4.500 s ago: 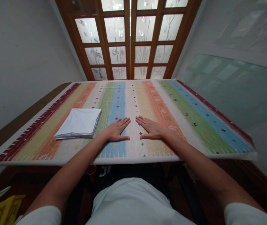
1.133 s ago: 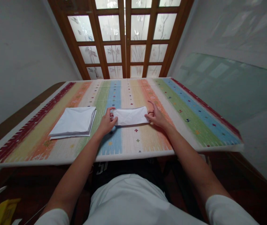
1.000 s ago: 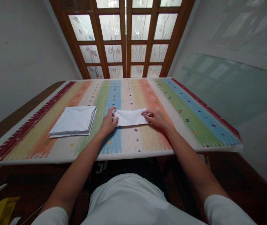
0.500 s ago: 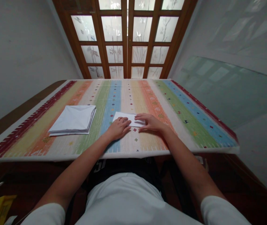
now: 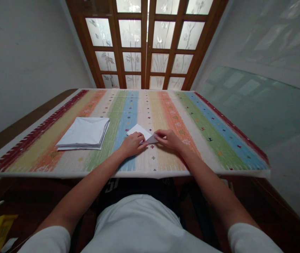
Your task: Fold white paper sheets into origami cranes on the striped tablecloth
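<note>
Napkin of white cloth lies in front of me on the striped mat, over the blue and cream bands near the middle, and it is folded so that one narrow point goes to the right, between my two hands. From my distance I see the left hand resting on the napkin's near edge, with the fingers laid on the cloth and not clenched; I think this pressure is there to keep the cloth from sliding on the mat. The right hand is at the pointed end, its fingers touching the tip, but I cannot tell if they really pinch it or only press it down. The hands are close together, so the cloth seems held from two sides. Stack of folded napkins sits on the mat to the left, well apart from the hands, probably to leave them free room. The mat covers the counter, whose wooden edge shows at the left side.
</note>
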Demonstrator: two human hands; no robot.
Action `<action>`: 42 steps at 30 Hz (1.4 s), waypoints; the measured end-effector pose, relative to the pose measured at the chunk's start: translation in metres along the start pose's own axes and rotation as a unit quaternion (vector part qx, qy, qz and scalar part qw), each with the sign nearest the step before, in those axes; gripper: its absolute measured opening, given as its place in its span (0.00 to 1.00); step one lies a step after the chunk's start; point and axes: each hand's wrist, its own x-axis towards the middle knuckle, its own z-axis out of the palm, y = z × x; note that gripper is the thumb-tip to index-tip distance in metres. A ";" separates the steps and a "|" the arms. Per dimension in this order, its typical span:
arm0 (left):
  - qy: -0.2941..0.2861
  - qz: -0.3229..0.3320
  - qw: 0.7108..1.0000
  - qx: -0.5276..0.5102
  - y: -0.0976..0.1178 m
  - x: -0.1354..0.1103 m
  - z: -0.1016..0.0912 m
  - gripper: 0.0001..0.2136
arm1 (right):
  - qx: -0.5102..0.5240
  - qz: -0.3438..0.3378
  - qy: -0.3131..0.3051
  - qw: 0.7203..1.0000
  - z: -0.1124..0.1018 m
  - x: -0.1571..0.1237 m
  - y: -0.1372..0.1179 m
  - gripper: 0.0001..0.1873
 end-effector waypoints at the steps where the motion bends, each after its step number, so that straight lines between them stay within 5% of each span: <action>1: 0.000 -0.009 1.000 -0.008 0.000 0.000 0.001 0.11 | 0.004 0.008 0.011 1.000 0.002 0.001 0.002 0.16; 4: 0.014 -0.037 0.999 -0.032 -0.001 0.000 0.003 0.10 | -0.054 0.027 0.045 0.997 0.009 0.004 0.011 0.25; 10: 0.026 -0.013 0.999 -0.025 0.000 0.002 0.006 0.09 | -0.150 0.027 0.021 0.988 0.011 0.005 0.017 0.10; 18: 0.007 0.014 1.000 0.018 0.005 -0.001 0.001 0.13 | 0.099 0.076 0.013 0.992 0.002 0.004 0.001 0.16; 23: 0.021 0.024 0.999 0.035 0.008 -0.001 0.001 0.15 | 0.238 0.115 -0.006 0.964 0.002 0.006 -0.005 0.18; 29: 0.096 0.018 0.995 -0.024 0.009 -0.002 0.002 0.05 | 0.342 0.138 0.053 0.928 0.002 0.007 -0.005 0.20; 34: 0.183 -0.011 0.937 -0.296 -0.002 0.001 -0.006 0.07 | 0.310 0.080 0.141 0.937 -0.003 0.007 -0.004 0.23; 38: 0.212 -0.099 0.867 -0.440 -0.013 0.006 -0.004 0.13 | 0.364 0.084 0.087 0.923 -0.004 0.005 -0.005 0.37; 42: 0.218 -0.156 0.851 -0.452 -0.015 0.007 0.001 0.34 | 0.357 0.100 0.035 0.928 -0.003 0.002 -0.006 0.43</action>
